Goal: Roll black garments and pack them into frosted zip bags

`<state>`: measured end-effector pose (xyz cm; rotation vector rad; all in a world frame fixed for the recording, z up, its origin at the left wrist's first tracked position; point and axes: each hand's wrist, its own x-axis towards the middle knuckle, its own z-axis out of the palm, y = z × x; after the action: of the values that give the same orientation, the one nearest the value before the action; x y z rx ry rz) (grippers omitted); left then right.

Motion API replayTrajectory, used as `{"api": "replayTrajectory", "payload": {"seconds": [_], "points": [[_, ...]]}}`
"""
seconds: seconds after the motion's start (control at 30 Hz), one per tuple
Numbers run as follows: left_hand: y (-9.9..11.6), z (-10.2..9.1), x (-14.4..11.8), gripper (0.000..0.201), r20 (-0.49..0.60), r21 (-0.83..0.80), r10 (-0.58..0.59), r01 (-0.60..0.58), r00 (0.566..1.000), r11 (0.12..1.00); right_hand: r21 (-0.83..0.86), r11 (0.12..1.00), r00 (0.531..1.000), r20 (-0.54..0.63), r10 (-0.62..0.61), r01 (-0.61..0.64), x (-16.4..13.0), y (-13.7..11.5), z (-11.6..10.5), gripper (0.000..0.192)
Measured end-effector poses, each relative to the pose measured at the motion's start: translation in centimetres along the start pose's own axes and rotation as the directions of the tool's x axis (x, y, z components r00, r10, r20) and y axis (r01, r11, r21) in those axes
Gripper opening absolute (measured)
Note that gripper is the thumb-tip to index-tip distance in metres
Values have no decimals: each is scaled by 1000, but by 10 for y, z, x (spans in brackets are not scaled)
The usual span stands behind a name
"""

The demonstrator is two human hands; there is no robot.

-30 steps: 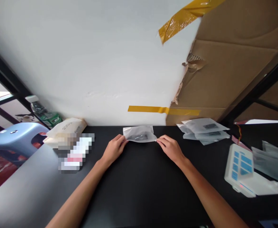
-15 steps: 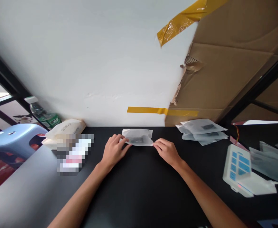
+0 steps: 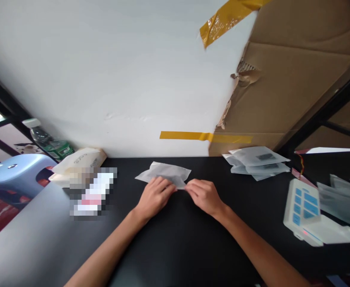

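A frosted plastic bag (image 3: 171, 170) lies tilted on the black tabletop in front of me, with its near edge between my hands. My left hand (image 3: 157, 196) is closed over the middle of that near edge, its fingers covering part of the bag. At the near right corner, my right hand (image 3: 204, 195) pinches the edge between thumb and fingers. The two hands are close together. My left fingers hide most of what is inside the bag.
Several similar bags with dark items (image 3: 260, 159) are piled at the back right. A white device with blue keys (image 3: 304, 209) and more bags (image 3: 342, 199) sit further right. On the left are a cream pouch (image 3: 81, 163), a bottle (image 3: 47, 139) and a blue stool (image 3: 19, 169).
My left hand has slid right along the bag's near edge, closer to my right hand. The bag has turned and come slightly nearer, and its dark content is now mostly covered.
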<state>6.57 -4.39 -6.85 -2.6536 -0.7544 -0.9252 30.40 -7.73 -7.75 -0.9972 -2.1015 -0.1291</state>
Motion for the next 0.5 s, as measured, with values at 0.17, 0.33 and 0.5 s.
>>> {"api": "replayTrajectory", "payload": {"seconds": [0.17,0.33,0.5], "points": [[-44,-22,-6,13,-119,114,-147,160,982,980,104,970,956,-174,238,-222,0,39,-25,16],[-57,-28,-12,14,-76,49,-254,258,964,965,106,938,931,-128,342,-330,-5,58,-33,21],[-45,-17,-11,19,-11,0,-199,199,980,980,202,917,929,-70,363,-344,-9,54,-25,22]]}}
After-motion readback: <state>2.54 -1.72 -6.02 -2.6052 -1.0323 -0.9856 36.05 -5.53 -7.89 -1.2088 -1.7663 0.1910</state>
